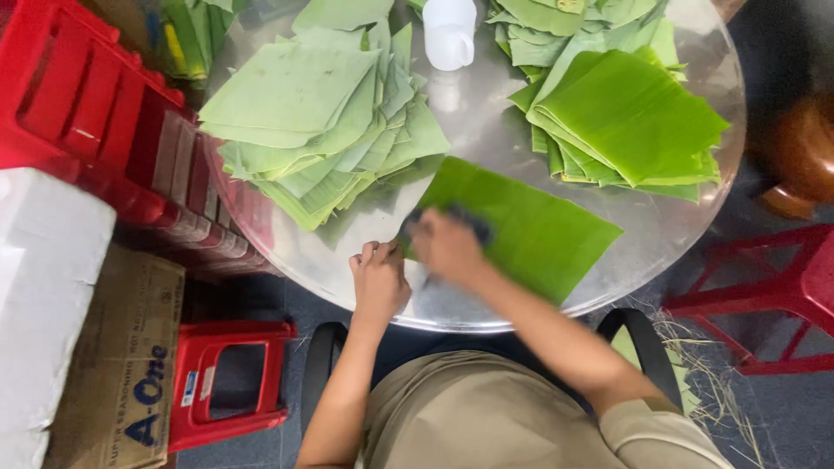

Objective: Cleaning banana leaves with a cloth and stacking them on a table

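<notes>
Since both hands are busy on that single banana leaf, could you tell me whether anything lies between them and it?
Only the dark cloth under the right hand lies on the banana leaf; the left hand rests by the leaf's near corner.

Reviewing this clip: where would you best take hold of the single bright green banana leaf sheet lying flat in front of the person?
Probably the bright green banana leaf sheet by its far right corner, from the right: that corner lies bare on the round metal table, while both hands crowd its left end.
</notes>
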